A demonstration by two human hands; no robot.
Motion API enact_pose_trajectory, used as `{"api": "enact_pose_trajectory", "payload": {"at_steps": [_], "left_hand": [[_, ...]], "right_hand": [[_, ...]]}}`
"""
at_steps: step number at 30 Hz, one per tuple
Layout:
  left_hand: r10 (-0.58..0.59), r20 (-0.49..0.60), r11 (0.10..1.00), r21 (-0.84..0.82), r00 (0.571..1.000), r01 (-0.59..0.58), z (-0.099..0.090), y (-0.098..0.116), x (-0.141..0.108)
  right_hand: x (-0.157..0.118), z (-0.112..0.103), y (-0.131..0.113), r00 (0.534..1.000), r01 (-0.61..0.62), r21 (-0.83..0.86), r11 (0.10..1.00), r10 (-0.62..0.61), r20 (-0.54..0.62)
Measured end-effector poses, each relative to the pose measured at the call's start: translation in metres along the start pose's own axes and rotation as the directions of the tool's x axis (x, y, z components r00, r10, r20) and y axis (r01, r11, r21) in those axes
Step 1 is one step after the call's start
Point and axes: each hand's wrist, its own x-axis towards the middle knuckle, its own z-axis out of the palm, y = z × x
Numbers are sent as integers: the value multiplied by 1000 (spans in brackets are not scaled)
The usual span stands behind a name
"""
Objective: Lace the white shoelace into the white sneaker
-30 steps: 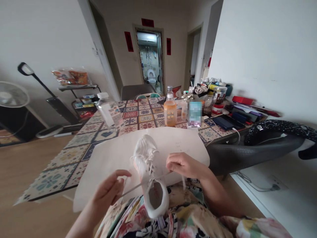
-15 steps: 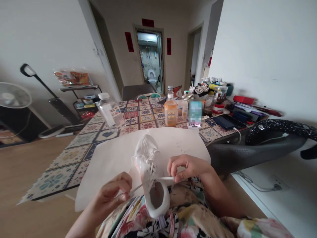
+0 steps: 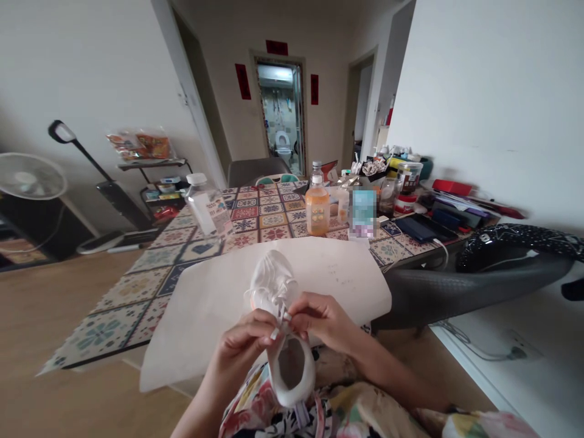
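Centrally, one white shoe (image 3: 272,274) lies with its toe over one white paper sheet (image 3: 205,304) and its heel toward the person, past the sheet's near edge and above floral fabric (image 3: 365,401). Two hands engage it: the left hand (image 3: 250,334) and the right hand (image 3: 314,316) each pinch a portion of the white lace (image 3: 274,334) between thumb and fingers, close together. The upper is white, with a pale orange patch on its left side; the collar is rounded and the interior greyish. Fingers cover the shoe's middle, so the lace's exact crossing cannot be determined. Faint writing on the sheet is illegible. Beyond, one table (image 3: 104,331) with a tile-patterned surface carries one large clear bottle (image 3: 207,210), one orange bottle (image 3: 318,213) and, partly hidden behind the latter, one smaller clear bottle (image 3: 316,170). One upright item (image 3: 364,213) nearby is pixelated. At far left, one fan (image 3: 22,176) is cut off.
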Motion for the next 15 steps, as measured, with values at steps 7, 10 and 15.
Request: {"api": "enact_pose_trajectory", "payload": {"at_steps": [7, 10, 15], "left_hand": [[-173, -147, 984, -73, 974, 163, 17, 7, 0], [-223, -144, 975, -38, 964, 220, 20, 6, -1], [-97, -180, 994, 31, 979, 104, 20, 3, -5]], "right_hand": [[-8, 7, -13, 936, 340, -476, 811, -341, 86], [-9, 7, -16, 951, 293, -475, 830, -302, 61], [-9, 7, -21, 987, 143, -416, 898, -159, -3]]}}
